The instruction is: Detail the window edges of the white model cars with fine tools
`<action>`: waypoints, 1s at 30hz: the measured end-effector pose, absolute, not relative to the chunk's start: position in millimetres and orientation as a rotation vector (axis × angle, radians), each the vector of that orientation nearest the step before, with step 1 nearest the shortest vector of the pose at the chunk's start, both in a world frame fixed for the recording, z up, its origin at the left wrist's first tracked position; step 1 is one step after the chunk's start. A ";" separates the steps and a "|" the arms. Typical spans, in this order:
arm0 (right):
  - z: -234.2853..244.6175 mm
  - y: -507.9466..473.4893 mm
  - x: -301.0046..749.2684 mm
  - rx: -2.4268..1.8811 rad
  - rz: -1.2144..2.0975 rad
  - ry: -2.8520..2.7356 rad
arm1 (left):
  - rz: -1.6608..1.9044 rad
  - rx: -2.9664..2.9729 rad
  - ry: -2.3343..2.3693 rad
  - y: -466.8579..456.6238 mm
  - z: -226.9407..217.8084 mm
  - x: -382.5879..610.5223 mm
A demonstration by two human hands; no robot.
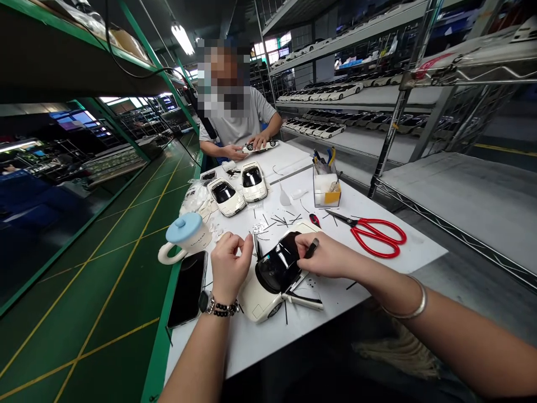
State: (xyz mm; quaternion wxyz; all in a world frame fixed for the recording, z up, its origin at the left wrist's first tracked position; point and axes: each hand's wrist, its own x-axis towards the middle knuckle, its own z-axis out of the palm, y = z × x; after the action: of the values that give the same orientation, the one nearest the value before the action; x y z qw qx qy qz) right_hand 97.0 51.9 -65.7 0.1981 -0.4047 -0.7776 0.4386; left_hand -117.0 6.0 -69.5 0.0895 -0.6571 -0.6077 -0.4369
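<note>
A white model car (255, 296) with a black roof and dark glass sits on the white table in front of me, its near door (304, 300) swung out. The far door (257, 246) also stands out, right by my left thumb. My left hand (230, 262) is curled closed beside that door; whatever its fingers hold is hidden. Over the roof, my right hand (322, 255) grips a slim black-handled tool (311, 248), whose tip is out of sight behind the fingers.
Red-handled scissors (380, 238), black strips (285, 219) and a tool box (327, 187) lie beyond. Two more white model cars (253, 182) stand near a co-worker (239, 120) handling another. A lidded mug (184, 232) and phone (188, 288) flank the left edge; shelves (390, 106) rise at right.
</note>
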 end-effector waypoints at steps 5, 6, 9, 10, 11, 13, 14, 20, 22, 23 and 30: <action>-64.6 52.8 95.3 -1.123 1.207 -2.186 | -1.281 -1.953 -1.799 6.2 -69.1 -116.4; -64.4 52.9 95.4 -1.128 1.206 -2.190 | -1.278 -1.954 -1.792 6.1 -68.9 -116.2; -64.9 53.2 95.7 -1.147 1.207 -2.202 | -1.272 -1.960 -1.779 6.2 -69.2 -115.7; -65.2 53.3 95.7 -1.153 1.210 -2.205 | -1.268 -1.962 -1.778 6.2 -69.4 -115.7; -65.5 53.2 95.7 -1.157 1.214 -2.208 | -1.264 -1.965 -1.778 6.3 -69.7 -115.7; -65.7 52.8 95.4 -1.158 1.215 -2.214 | -1.256 -1.967 -1.780 6.5 -70.4 -115.9; -65.6 52.5 95.2 -1.158 1.213 -2.216 | -1.254 -1.968 -1.780 6.5 -70.7 -116.0; -65.7 52.5 95.0 -1.165 1.188 -2.227 | -1.232 -1.981 -1.781 6.9 -71.8 -116.2; -66.4 53.7 95.8 -1.159 1.185 -2.241 | -1.236 -1.985 -1.777 7.4 -72.3 -116.0; -66.7 54.3 96.2 -1.153 1.184 -2.251 | -1.239 -1.984 -1.775 7.8 -72.5 -116.0; -64.9 49.0 88.6 -1.040 1.129 -2.352 | -1.219 -1.989 -1.795 8.7 -74.1 -116.0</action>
State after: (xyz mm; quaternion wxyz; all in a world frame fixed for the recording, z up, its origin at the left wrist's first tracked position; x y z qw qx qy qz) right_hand 88.6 49.0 -64.9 0.1658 -0.3650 -0.8258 0.3965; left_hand -116.0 8.7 -74.1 0.0988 -0.6723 -0.6069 -0.4123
